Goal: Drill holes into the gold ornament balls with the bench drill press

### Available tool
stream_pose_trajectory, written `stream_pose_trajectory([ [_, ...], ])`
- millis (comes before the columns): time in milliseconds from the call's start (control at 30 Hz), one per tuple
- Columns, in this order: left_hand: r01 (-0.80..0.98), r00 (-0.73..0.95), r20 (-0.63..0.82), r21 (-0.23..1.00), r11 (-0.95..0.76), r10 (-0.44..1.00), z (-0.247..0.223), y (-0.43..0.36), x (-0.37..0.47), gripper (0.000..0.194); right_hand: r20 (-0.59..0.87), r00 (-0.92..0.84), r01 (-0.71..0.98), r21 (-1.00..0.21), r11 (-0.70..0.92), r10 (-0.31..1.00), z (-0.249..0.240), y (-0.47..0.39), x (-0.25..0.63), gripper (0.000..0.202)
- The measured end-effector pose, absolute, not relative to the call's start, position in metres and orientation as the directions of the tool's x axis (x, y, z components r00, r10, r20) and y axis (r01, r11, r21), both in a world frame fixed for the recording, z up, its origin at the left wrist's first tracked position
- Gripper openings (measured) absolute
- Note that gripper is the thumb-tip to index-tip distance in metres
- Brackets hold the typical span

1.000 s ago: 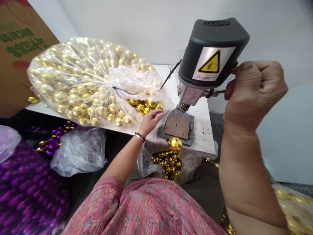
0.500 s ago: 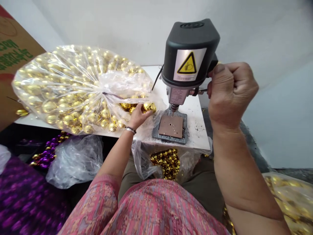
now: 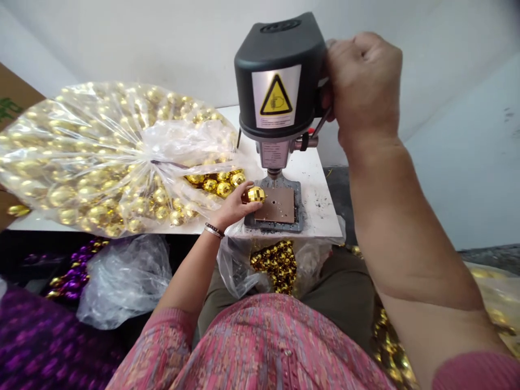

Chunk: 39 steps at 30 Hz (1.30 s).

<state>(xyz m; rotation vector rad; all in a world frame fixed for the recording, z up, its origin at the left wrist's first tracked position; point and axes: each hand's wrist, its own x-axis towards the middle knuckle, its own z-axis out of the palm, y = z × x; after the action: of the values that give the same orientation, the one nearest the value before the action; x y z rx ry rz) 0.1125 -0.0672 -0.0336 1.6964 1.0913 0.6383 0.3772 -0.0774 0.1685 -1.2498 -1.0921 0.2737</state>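
Note:
Between the thumb and fingers of my left hand (image 3: pixel 235 208) is a shiny gold faceted ball (image 3: pixel 256 194). It is over the left edge of the brown square plate (image 3: pixel 280 207), which has a small hole and lies on the grey base of the drill press (image 3: pixel 280 70). My right hand (image 3: pixel 365 86) is closed around the press's feed lever (image 3: pixel 322 122), up beside the black motor housing. Left of the press, a big clear plastic bag (image 3: pixel 81 157) full of gold balls gapes at its right side, where loose balls (image 3: pixel 215 184) show.
Dark shavings lie on the white table (image 3: pixel 319 189) around the press base. Below the table's front edge hangs an open clear bag (image 3: pixel 239 265) with gold balls. Purple balls (image 3: pixel 77 276) and a crumpled plastic bag (image 3: pixel 125 281) are at lower left. A cardboard box (image 3: pixel 16 97) stands far left.
My left hand has come out of the bag opening with a gold ball and moved right to the plate. My right hand stays on the lever. The view has shifted a little.

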Motion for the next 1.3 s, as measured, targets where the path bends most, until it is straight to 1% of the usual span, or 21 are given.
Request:
stream_pose_trajectory([
  [167, 0.402, 0.471, -0.134, 0.912, -0.077, 0.872, -0.036, -0.066, 0.123, 0.059, 0.491, 0.5, 0.353, -0.868, 0.35, 0.713, 0.166, -0.07, 0.382, 0.04],
  [333, 0.531, 0.48, -0.1, 0.824, -0.198, 0.872, -0.028, -0.066, 0.132, 0.06, 0.47, 0.536, 0.35, -0.88, 0.322, 0.701, 0.17, -0.074, 0.375, 0.039],
  [467, 0.577, 0.513, -0.07, 0.766, -0.283, 0.856, -0.027, -0.063, 0.138, 0.061, 0.437, 0.547, 0.35, -0.894, 0.279, 0.714, 0.175, -0.08, 0.369, 0.038],
  [633, 0.594, 0.53, -0.046, 0.733, -0.332, 0.847, -0.027, -0.06, 0.148, 0.061, 0.415, 0.543, 0.35, -0.902, 0.253, 0.73, 0.178, -0.085, 0.364, 0.04],
  [800, 0.674, 0.538, -0.074, 0.636, -0.376, 0.84, -0.015, -0.059, 0.161, 0.061, 0.396, 0.55, 0.322, -0.913, 0.251, 0.736, 0.179, -0.089, 0.363, 0.041],
  [867, 0.681, 0.555, -0.087, 0.618, -0.392, 0.828, -0.01, -0.058, 0.165, 0.058, 0.403, 0.544, 0.324, -0.91, 0.259, 0.736, 0.179, -0.089, 0.363, 0.042],
  [1033, 0.645, 0.603, -0.105, 0.647, -0.406, 0.79, -0.009, -0.055, 0.168, 0.058, 0.424, 0.539, 0.301, -0.904, 0.304, 0.727, 0.177, -0.087, 0.364, 0.041],
  [1167, 0.643, 0.585, -0.167, 0.691, -0.329, 0.794, -0.013, -0.058, 0.171, 0.045, 0.431, 0.536, 0.312, -0.9, 0.304, 0.726, 0.176, -0.086, 0.365, 0.043],
  [1233, 0.641, 0.57, -0.185, 0.709, -0.293, 0.801, -0.012, -0.061, 0.173, 0.042, 0.45, 0.523, 0.337, -0.889, 0.309, 0.724, 0.174, -0.084, 0.367, 0.045],
  [1300, 0.635, 0.557, -0.191, 0.725, -0.266, 0.808, -0.01, -0.064, 0.175, 0.042, 0.498, 0.506, 0.379, -0.862, 0.337, 0.704, 0.169, -0.083, 0.37, 0.048],
])
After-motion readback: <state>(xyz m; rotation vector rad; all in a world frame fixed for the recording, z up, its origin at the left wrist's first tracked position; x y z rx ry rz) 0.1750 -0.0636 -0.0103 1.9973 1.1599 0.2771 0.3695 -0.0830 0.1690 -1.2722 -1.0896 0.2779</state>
